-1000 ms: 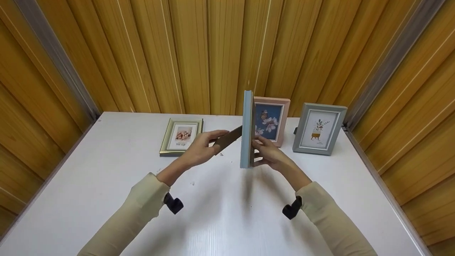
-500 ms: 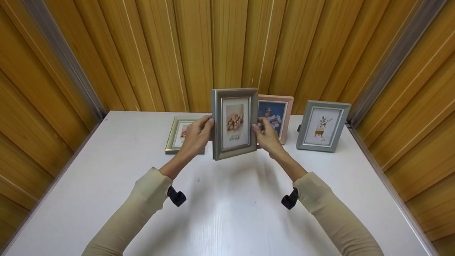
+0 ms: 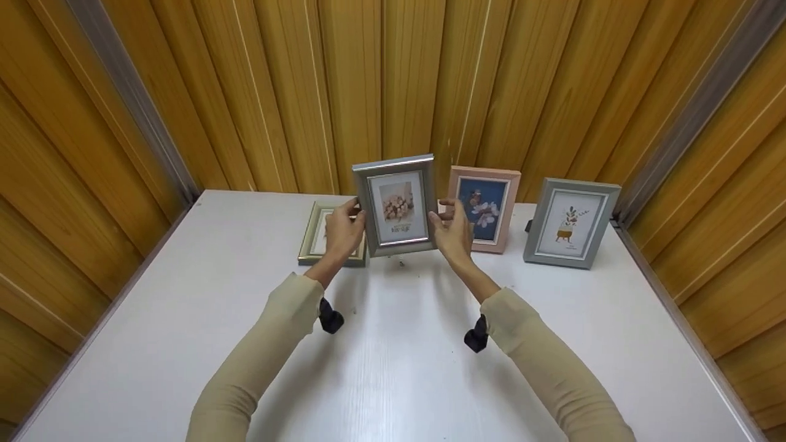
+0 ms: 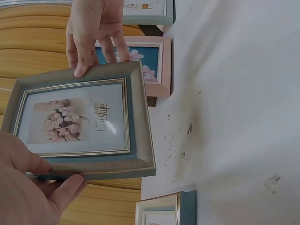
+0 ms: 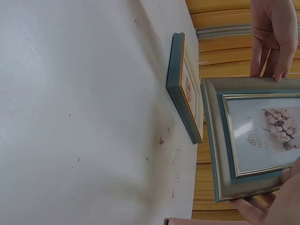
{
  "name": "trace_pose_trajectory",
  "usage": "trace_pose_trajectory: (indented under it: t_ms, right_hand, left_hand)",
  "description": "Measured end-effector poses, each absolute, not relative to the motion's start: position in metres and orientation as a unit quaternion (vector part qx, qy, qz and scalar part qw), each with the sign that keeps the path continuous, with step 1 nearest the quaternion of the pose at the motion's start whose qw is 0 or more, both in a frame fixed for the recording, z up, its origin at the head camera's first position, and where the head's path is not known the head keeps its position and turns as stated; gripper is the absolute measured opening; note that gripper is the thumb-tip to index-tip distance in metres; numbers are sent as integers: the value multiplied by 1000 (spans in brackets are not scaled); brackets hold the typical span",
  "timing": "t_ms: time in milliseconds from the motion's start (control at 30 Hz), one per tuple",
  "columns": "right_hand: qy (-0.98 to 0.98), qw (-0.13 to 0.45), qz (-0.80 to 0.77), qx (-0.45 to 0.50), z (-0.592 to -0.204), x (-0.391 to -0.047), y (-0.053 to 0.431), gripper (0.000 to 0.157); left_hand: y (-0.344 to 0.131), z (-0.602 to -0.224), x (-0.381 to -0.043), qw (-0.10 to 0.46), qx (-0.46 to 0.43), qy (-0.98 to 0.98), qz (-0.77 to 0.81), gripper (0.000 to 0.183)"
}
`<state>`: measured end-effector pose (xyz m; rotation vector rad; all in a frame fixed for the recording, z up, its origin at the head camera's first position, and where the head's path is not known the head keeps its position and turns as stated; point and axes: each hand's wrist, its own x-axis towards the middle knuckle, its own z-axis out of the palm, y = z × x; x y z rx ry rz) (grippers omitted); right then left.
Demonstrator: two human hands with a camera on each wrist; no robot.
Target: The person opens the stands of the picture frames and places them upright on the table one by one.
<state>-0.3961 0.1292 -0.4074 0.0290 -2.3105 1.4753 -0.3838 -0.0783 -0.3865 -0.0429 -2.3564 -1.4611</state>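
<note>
Between both hands a silver-grey picture frame [image 3: 399,207] with a rose bouquet print is held up, its front facing me and tilted slightly. My left hand [image 3: 344,232] grips its left edge, thumb on the front and fingers behind. On the opposite edge my right hand [image 3: 454,236] pinches it the same way. In the left wrist view the frame's lower edge [image 4: 145,117] hangs above the white table. Partly hidden behind my left hand, a gold-edged picture frame [image 3: 310,239] lies flat on the table.
A pink picture frame [image 3: 506,215] with a blossom picture stands just right of my right hand. Farther right stands a grey-green picture frame [image 3: 534,239] with a plant print. Yellow wood-look panels [image 3: 350,92] wall in the white table [image 3: 393,368] behind and at the sides.
The held frame has turned from edge-on to facing me, and its back leg is now out of sight. My left hand has moved from that leg to the frame's left edge.
</note>
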Motion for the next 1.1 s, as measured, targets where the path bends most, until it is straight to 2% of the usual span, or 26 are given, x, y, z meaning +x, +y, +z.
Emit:
trace_pose_trajectory:
  t_ms: [167,500,667,767,967,1100]
  right_hand:
    - [-817,204,540,-6,-412,-407,134,32]
    - [-801,87,592,18,-428,-420,137,67]
    - [-797,71,599,12,-438,-423,135,76]
    - [-796,72,601,9,-445,-423,133,77]
    - [-816,54,575,-9,-453,-419,133,79]
    - [-866,57,497,-19,-450,-416,142,70]
  left_hand:
    - [-62,-395,-404,210,-6,-834,-511,31]
    - [-46,-413,-432,221,3,-834,-505,34]
    - [-43,-426,-438,219,-11,-840,-495,35]
    - [-43,-433,-438,202,-25,-844,-496,41]
    - [-47,-441,-433,125,-46,-846,-516,62]
    - [-50,-439,-430,135,-70,-841,-519,57]
